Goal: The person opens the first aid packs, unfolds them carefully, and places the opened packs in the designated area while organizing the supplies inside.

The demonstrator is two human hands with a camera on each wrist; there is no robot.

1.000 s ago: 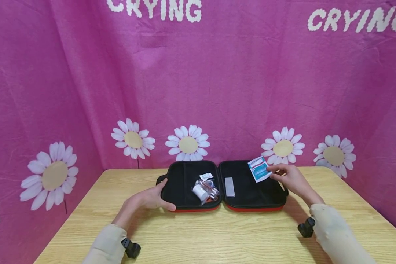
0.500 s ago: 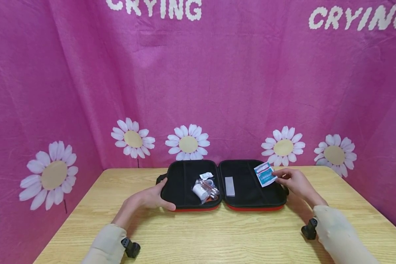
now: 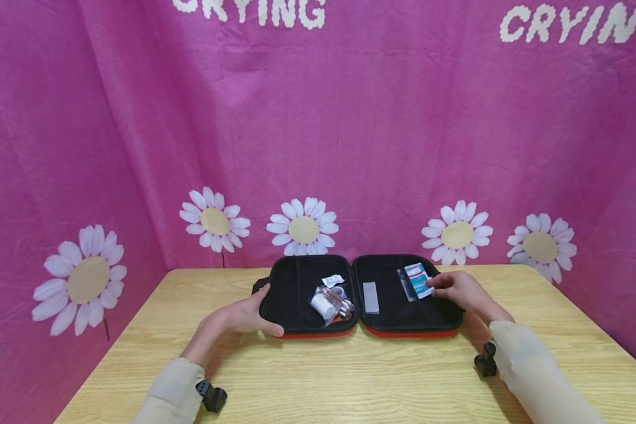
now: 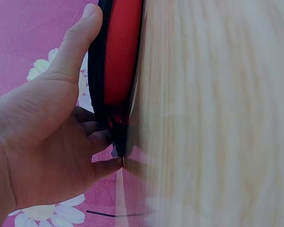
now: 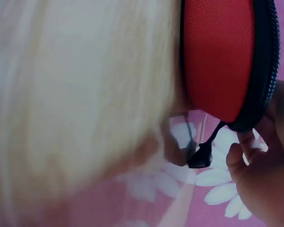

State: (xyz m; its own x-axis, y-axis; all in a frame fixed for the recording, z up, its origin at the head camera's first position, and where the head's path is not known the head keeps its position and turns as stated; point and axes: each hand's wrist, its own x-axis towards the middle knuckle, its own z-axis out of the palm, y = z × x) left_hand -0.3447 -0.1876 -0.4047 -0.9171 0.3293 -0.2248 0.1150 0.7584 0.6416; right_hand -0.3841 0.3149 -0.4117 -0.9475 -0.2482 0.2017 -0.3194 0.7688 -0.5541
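Observation:
An unzipped red and black zip case lies spread flat on the table. My left hand holds its left end, thumb along the near rim; in the left wrist view the fingers curl by the case's side. My right hand pinches the right edge of a teal and white sachet over the right half. The sachet's left part looks dimmed, as though behind dark mesh. In the right wrist view the case hides the sachet and some of my fingers.
In the left half lie a clear bag with a white roll and several thin items, plus a small white packet. A pale flat strip lies in the right half. A pink daisy-print cloth hangs behind the wooden table.
My right hand first drew the sachet right and down, then moved back left, and the sachet's left part now looks covered. My left hand stays at the case.

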